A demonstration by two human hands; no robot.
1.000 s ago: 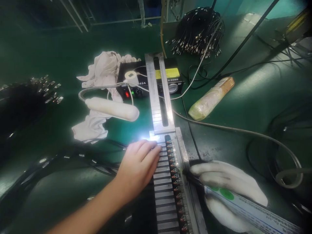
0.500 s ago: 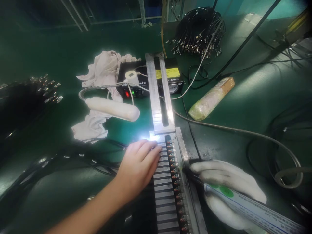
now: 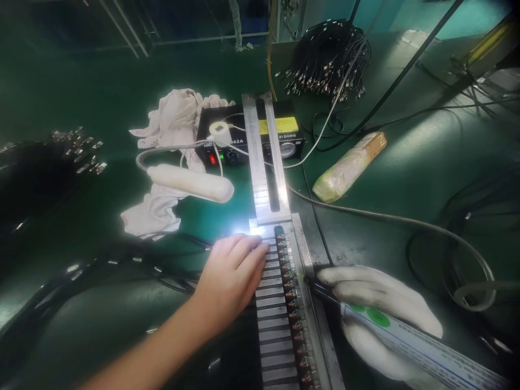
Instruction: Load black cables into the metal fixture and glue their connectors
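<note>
My left hand [image 3: 233, 276] is bare and lies over the upper end of a slotted metal fixture [image 3: 276, 338]. Its fingers are stretched out side by side, fingertips on the slats; the thumb is hidden. Along the fixture's right side runs a row of small connector ends with coppery wires [image 3: 293, 303]. In a white glove, my right hand [image 3: 385, 303] is wrapped round a dispensing syringe [image 3: 410, 338] with a printed label and green dots. The syringe's dark tip points left at the fixture's right rail; whether it touches is unclear.
A white lamp [image 3: 190, 183] lights the fixture's far end. Behind stand a black control box [image 3: 254, 143] and crumpled white cloth [image 3: 170, 116]. Bundles of black cables [image 3: 331, 54] lie at the back and left. A wrapped packet [image 3: 349, 168] and a grey hose [image 3: 385, 215] lie to the right.
The view has shifted very slightly. Both hands keep nearly the same place, and the syringe stays in my right hand beside the rail.
</note>
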